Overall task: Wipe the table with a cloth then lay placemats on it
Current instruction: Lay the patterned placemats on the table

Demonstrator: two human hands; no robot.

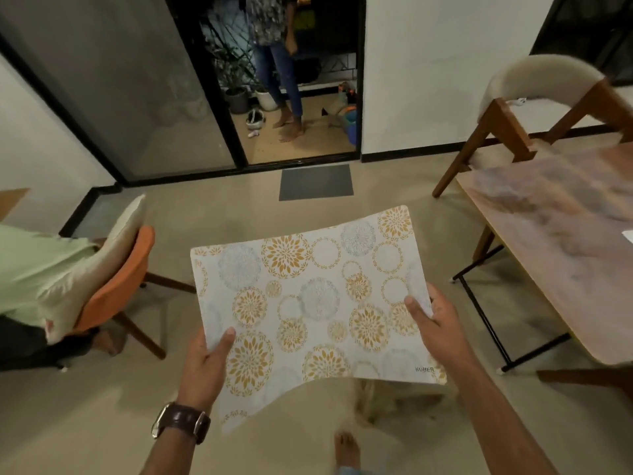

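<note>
From the head camera, the person stands on the floor facing a doorway, holding a floral placemat [308,299] in the air in front of the body. The left hand [205,365] pinches its near left edge, thumb on top and the other fingers hidden under the sheet. The right hand [433,323] grips its right edge the same way, thumb on the printed face. The placemat sags in the middle between the two grips and touches nothing else.

The table [561,241] stands off to the right, well apart from the placemat. Its marbled top is bare over the part in view, apart from a small white corner [627,235] at the right edge of the picture. No cloth is in sight, so the wiping is probably finished, though the surface gives no sure sign of it. No placemat lies on the visible part of the table, so the laying seems to be only starting: this sheet has yet to be carried over and set down.

Much of the table runs out of the picture to the right, so mats or a cloth there could be missed. A chair [544,97] stands at its far end, blurred. What the white corner is cannot be made out, and whether more than one mat is held cannot be told.
</note>
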